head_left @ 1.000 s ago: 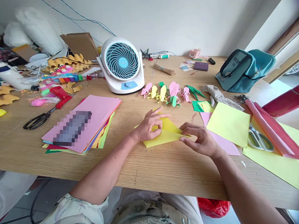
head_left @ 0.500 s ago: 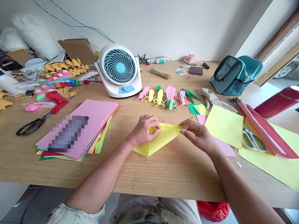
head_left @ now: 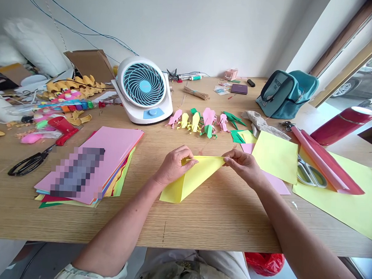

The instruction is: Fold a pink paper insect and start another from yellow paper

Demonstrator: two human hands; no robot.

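A folded sheet of yellow paper [head_left: 192,179] is held between my two hands, just above the wooden table. My left hand [head_left: 176,163] pinches its upper left edge between thumb and fingers. At the upper right corner my right hand [head_left: 242,163] pinches the paper the same way. A crease runs down from the upper edge to the pointed lower end. Behind the paper stand several small folded paper figures [head_left: 195,121] in pink, yellow and green. Loose yellow sheets [head_left: 275,155] lie to the right of my right hand.
Left of my hands lies a stack of coloured paper [head_left: 117,153], with black-handled scissors [head_left: 31,161] beyond it. A white fan [head_left: 145,90] stands behind. To the right are grey scissors [head_left: 310,171], rolled pink paper [head_left: 329,166], a red flask [head_left: 343,126] and a teal bag [head_left: 286,94].
The upper edges of the yellow paper have come together, and its lower left part has swung down a little. Both hands keep their pinch. The whole view has shifted slightly.
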